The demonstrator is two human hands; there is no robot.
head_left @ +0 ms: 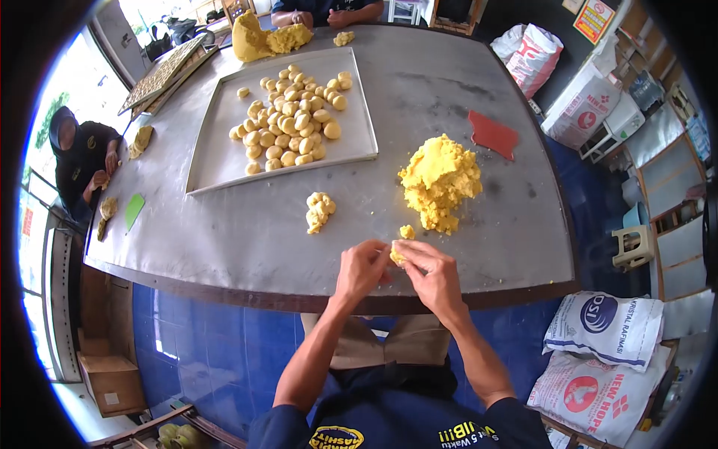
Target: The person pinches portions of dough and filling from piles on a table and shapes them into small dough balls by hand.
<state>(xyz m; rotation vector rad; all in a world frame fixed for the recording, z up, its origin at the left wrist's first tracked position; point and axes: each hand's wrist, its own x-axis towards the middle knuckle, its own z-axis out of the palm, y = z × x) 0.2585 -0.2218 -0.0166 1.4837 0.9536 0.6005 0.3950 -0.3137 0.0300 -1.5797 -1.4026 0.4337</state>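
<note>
Near the front edge of the metal-topped table (299, 258), my left hand (362, 269) and my right hand (432, 275) meet. Between their fingertips is a small piece of yellow dough (397, 257), partly hidden by the fingers. Both hands are closed, with curled fingers pressed around it. Just beyond lies a loose yellow lump (407, 232). A large crumbly mound of yellow dough (443, 179) sits ahead of my right hand. Ahead of my left hand is a cluster of paler dough pieces (320, 211).
A shallow metal tray (200, 161) holds many round dough balls (292, 123). A red scraper (493, 135) and a green scraper (134, 210) lie on the table. One person (82, 161) works at the left, another (327, 11) at the far side, near a big yellow dough block (254, 39).
</note>
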